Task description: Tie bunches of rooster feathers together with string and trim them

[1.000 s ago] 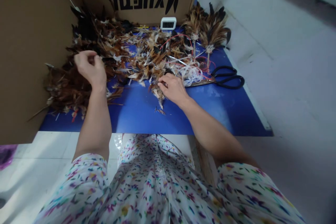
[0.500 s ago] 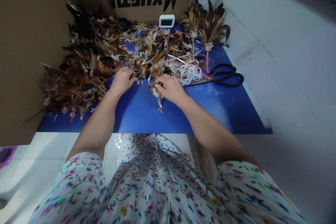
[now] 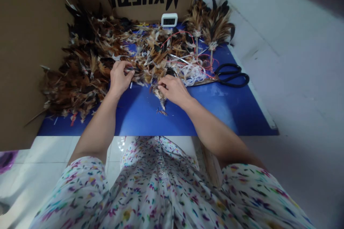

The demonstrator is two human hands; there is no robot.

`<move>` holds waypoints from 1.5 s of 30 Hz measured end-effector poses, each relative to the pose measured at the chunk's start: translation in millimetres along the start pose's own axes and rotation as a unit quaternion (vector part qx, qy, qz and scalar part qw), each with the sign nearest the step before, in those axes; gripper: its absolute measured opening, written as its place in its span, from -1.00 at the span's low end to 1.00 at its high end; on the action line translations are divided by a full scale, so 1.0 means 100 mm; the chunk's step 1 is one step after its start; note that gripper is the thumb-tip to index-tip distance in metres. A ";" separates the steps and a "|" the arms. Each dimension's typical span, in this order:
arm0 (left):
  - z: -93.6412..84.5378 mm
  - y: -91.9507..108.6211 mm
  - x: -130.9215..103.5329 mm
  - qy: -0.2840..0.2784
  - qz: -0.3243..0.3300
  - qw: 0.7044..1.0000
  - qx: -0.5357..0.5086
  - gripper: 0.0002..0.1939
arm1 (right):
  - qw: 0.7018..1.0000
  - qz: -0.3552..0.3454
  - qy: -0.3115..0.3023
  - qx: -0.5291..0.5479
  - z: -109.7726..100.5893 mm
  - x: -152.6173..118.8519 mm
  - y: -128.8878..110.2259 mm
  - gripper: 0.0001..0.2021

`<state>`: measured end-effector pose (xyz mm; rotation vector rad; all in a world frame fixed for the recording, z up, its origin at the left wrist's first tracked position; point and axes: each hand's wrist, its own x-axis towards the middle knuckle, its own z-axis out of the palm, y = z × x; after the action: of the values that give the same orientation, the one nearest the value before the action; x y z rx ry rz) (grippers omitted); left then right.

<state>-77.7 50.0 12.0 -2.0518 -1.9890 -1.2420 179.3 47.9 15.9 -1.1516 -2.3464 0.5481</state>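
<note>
Clock positions, counted from the table's middle:

Left hand (image 3: 120,77), nine o'clock: thumb and forefinger are bending over loose feathers (image 3: 146,66); whether they are clamping anything cannot be told.

Right hand (image 3: 173,89), just toward three: thumb and fingertips are lying close together at the upper end of a feather tuft (image 3: 161,99); the palm is hiding the contact, so a firm hold cannot be told. The tuft is pointing toward six.

Feather heap (image 3: 75,78), nine to ten: cardboard panel (image 3: 29,61), cut off at left, is standing beside it.

Cardboard box (image 3: 139,10), twelve: is showing upside-down lettering; top cut off.

Small white clock (image 3: 169,20), twelve: its digits are staying illegible.

Two feather bundles (image 3: 215,30), one to two: are overlapping.

White ribbon (image 3: 197,73) with red cord (image 3: 178,32), two: is lying tangled, partly hiding the scissors (image 3: 232,78) at three.

Blue table (image 3: 142,114): feathers are covering its far part.
</note>
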 end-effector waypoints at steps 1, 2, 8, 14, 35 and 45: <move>-0.02 0.03 0.00 -0.005 0.010 1.000 -0.001 -0.84 | 1.000 0.002 -0.001 0.000 0.00 0.00 -0.01 -0.85; -0.05 0.06 0.00 -0.019 0.021 1.000 -0.001 -0.85 | 1.000 0.005 -0.002 -0.001 -0.01 0.00 -0.01 -0.85; -0.12 0.17 -0.05 -0.195 0.076 0.976 0.061 -0.84 | 1.000 0.004 -0.011 -0.012 -0.01 0.00 -0.01 -0.84; -0.03 0.09 -0.06 -0.263 0.087 0.956 0.095 -0.92 | 1.000 0.003 -0.015 -0.012 0.00 0.00 0.00 -0.84; 0.01 0.55 -0.20 -0.252 0.029 0.945 -0.205 -0.76 | 0.967 -0.091 0.086 0.220 0.04 0.02 0.00 -0.84; 0.06 0.17 -0.08 -0.124 -0.017 0.991 0.049 -0.87 | 0.965 0.003 0.118 0.236 -0.05 0.06 0.03 -0.88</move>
<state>-59.6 43.6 12.1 -2.2271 -2.1448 -0.9094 181.3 55.0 19.4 -0.9392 -1.8716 0.8632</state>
